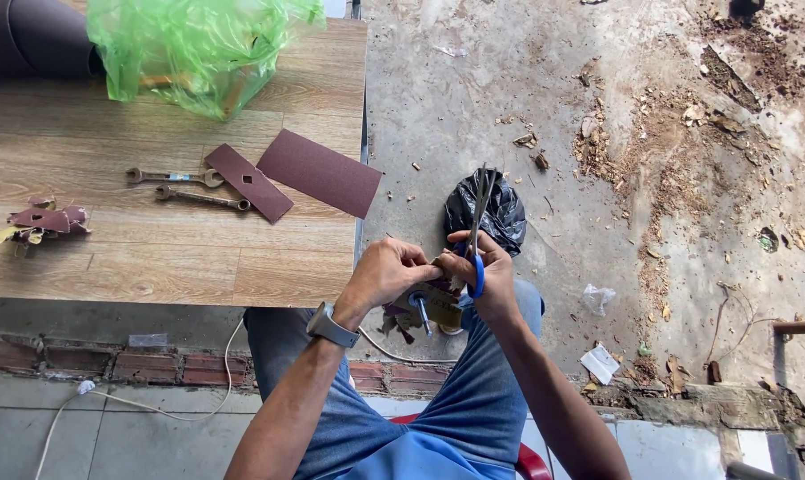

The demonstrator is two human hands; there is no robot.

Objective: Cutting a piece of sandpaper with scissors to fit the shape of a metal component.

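Observation:
My right hand grips blue-handled scissors whose blades point up and away from me. My left hand pinches a small piece of brown sandpaper against the scissors, just above my knees. A grey watch sits on my left wrist. Small dark offcuts hang below the piece. Both hands are held over the ground to the right of the wooden table.
On the table lie two maroon sandpaper sheets, two wrenches, crumpled sandpaper scraps and a green plastic bag. A black plastic bag sits on the dirty concrete ahead. A white cable trails over the tiles.

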